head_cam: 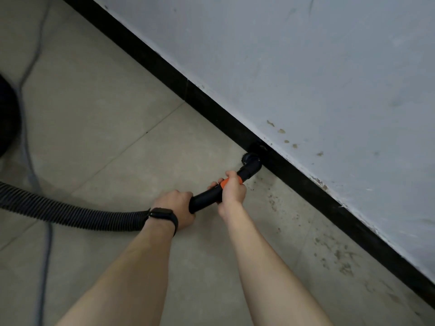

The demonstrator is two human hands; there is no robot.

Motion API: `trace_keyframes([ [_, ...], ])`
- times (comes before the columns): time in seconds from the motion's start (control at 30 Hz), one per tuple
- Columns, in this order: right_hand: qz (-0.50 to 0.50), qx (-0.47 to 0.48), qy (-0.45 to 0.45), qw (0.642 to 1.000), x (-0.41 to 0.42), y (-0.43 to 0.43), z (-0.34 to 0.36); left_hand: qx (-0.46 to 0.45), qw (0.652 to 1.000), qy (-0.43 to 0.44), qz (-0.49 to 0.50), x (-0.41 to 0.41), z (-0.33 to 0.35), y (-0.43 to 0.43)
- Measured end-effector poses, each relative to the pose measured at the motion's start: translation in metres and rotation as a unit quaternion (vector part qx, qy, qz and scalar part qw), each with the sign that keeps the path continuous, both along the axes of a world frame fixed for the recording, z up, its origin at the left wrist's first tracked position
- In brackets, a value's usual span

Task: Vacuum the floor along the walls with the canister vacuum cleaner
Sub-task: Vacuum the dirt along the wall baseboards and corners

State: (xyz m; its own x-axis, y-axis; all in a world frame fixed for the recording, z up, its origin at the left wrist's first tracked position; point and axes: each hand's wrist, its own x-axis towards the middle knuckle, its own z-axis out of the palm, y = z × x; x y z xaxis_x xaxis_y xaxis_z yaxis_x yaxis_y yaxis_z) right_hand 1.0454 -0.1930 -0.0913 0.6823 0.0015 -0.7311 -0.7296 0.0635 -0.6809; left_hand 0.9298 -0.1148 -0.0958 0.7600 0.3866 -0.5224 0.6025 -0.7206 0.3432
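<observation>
**Fig. 1.** Edge vacuuming with 2 hands: brush nozzle [256,151] held against the black skirting [211,109], just above the floor [117,137].
Right hand [231,190] wraps the orange collar [223,182], probably to steer the tip. Left hand [175,208] clasps the tube's [204,201] rear, probably taking the ribbed hose's [70,211] drag. The canister [7,114] sits far left.
</observation>
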Motion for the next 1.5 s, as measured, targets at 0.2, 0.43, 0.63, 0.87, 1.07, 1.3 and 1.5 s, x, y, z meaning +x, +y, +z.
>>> trace_keyframes([
  [0.2, 0.048, -0.007, -0.016, 0.999, -0.003, 0.022, 0.000, -0.027, 0.996, -0.038, 0.078, -0.015, -0.006, 0.006],
  [0.43, 0.080, -0.004, -0.016, 0.997, -0.005, 0.047, 0.007, -0.011, 0.993, -0.084, 0.087, -0.028, -0.004, 0.023],
  [0.63, 0.002, 0.045, 0.017, 0.999, -0.050, 0.017, 0.001, 0.026, 0.998, -0.044, -0.021, -0.058, 0.009, 0.023],
  [0.87, -0.116, 0.066, 0.018, 0.991, -0.124, -0.014, -0.010, 0.029, 0.986, -0.010, -0.162, -0.107, 0.010, 0.023],
  [1.07, -0.128, 0.067, 0.013, 0.989, -0.114, -0.032, -0.006, 0.033, 0.980, -0.037, -0.195, -0.096, 0.010, 0.009],
  [1.3, -0.098, 0.079, 0.006, 0.992, -0.094, -0.043, -0.005, 0.050, 0.980, -0.039, -0.189, -0.082, 0.012, -0.005],
  [1.5, -0.079, 0.070, 0.000, 0.994, -0.083, -0.043, -0.003, 0.050, 0.983, -0.019, -0.175, -0.072, 0.009, -0.008],
])
